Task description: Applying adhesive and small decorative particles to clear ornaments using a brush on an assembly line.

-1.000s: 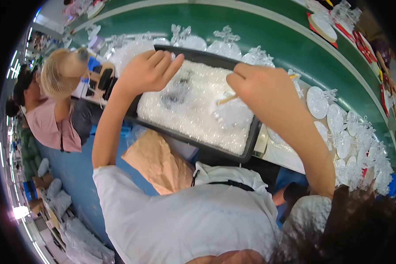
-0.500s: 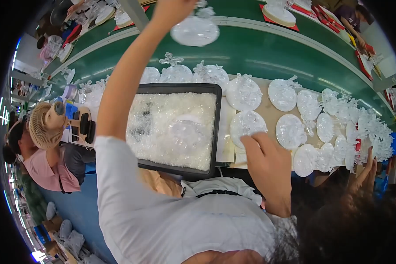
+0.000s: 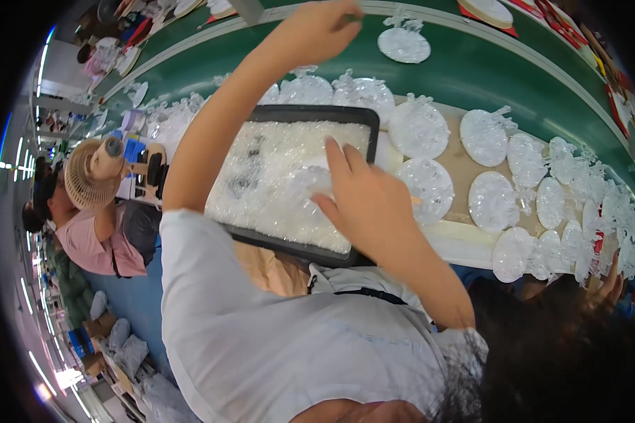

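Left hand (image 3: 317, 32) is stretched far out over the green conveyor belt (image 3: 473, 70), fingers curled together, though whether anything sits inside them I cannot tell. Just beside it on the belt lies a clear round plastic piece (image 3: 403, 44). Right hand (image 3: 363, 204) is down over the black tray (image 3: 300, 113), fingers spread apart and resting on the heap of clear plastic parts (image 3: 275, 176) that fills it (not clamped on any one piece). The tray sits at the near edge of the pale worktop (image 3: 466, 166), right in front of the person. More clear round discs (image 3: 490, 201) lie in rows across that worktop to the right. A seated co-worker in a pink top (image 3: 92, 247) is off to the left.
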The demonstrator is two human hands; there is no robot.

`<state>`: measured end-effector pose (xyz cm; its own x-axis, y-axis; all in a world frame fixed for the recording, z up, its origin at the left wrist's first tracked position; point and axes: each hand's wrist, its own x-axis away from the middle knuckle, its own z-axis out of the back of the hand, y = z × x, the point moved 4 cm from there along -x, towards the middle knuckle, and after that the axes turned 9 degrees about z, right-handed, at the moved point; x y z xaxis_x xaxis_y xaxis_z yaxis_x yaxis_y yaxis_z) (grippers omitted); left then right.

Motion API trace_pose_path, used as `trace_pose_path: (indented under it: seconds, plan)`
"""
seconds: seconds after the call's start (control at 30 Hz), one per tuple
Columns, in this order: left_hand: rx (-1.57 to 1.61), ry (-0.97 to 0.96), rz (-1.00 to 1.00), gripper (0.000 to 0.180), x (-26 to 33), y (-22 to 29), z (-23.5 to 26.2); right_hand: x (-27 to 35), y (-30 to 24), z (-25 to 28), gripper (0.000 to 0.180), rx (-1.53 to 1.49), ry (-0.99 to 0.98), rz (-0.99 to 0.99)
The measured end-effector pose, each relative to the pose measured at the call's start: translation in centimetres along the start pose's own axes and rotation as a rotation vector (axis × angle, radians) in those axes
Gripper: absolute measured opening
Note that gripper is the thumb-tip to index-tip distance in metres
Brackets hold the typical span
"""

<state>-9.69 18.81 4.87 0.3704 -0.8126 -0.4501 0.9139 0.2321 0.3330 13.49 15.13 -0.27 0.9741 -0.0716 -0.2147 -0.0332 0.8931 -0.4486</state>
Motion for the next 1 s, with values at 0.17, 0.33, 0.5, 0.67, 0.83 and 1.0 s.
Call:
trace_pose_path:
  seconds: [0.17, 0.33, 0.5, 0.67, 0.83, 1.0]
  plan:
    - [-0.052, -0.591, 0.423, 0.049, 18.7, -3.1, 5.7, -4.8, 0.5, -4.7, 0.02, 0.131, -0.149, 0.111]
    - [0.027, -0.743, 0.638, 0.095, 29.1, -4.2, 4.8, -5.0, -2.1, -3.4, 0.006, 0.272, 0.148, 0.393]
    - [-0.011, -0.745, 0.616, 0.102, 29.5, -3.0, 2.0, -6.2, -1.3, -4.7, 0.007, 0.412, 0.032, 0.314]
    - [0.101, -0.567, 0.581, 0.099, 28.4, -4.9, -1.4, -6.9, 0.0, -4.3, 0.012, 0.366, -0.073, 0.165]
    - [0.442, -0.526, 0.58, 0.1, 25.7, -2.7, -0.7, -5.8, 0.6, -5.5, 0.027, 0.109, -0.226, -0.04]
    - [-0.047, -0.669, 0.557, 0.109, 29.0, -3.5, 1.4, -6.3, -0.2, -1.3, 0.041, 0.121, -0.234, 0.322]
